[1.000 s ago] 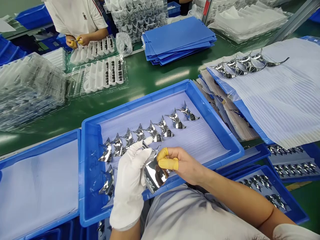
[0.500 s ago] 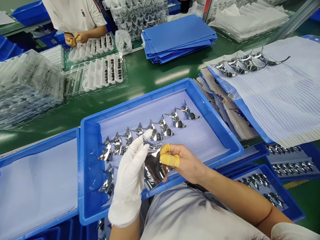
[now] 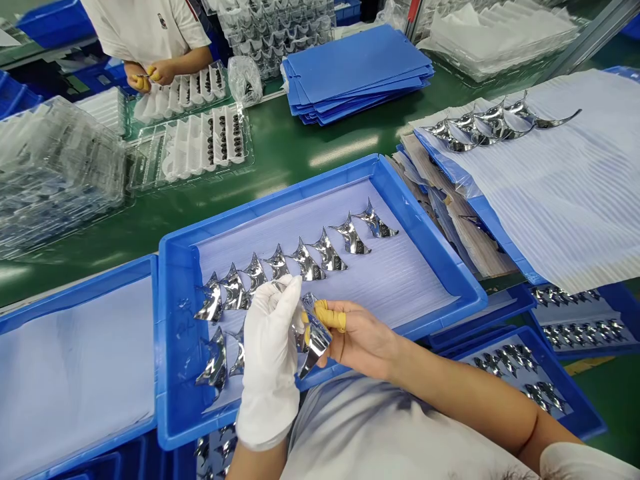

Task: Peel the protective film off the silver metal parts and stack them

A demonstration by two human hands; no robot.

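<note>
A shiny, curved chrome piece with pointed ends (image 3: 316, 343) is held between my two hands above the near edge of a blue tray (image 3: 173, 333). My left hand (image 3: 273, 353), in a white glove, is closed on its upper left part. My right hand (image 3: 363, 337), with yellow finger cots on thumb and finger, grips its right side. Part of the piece is hidden behind the fingers. In the tray, a slanting row of similar chrome pieces (image 3: 305, 261) lies on a pale liner, with a few more at the left near my glove.
At left stands another blue tray (image 3: 75, 347) lined with pale sheet. Blue sheets (image 3: 357, 70) are stacked behind. At right, chrome pieces lie on white foam (image 3: 560, 200), above lower trays (image 3: 565, 373) of parts. A co-worker (image 3: 155, 40) handles small parts across the green table.
The chrome piece has been turned, from its broad face showing to a narrow, edge-on view. My left hand has shifted slightly right and down, its fingers now more closed.
</note>
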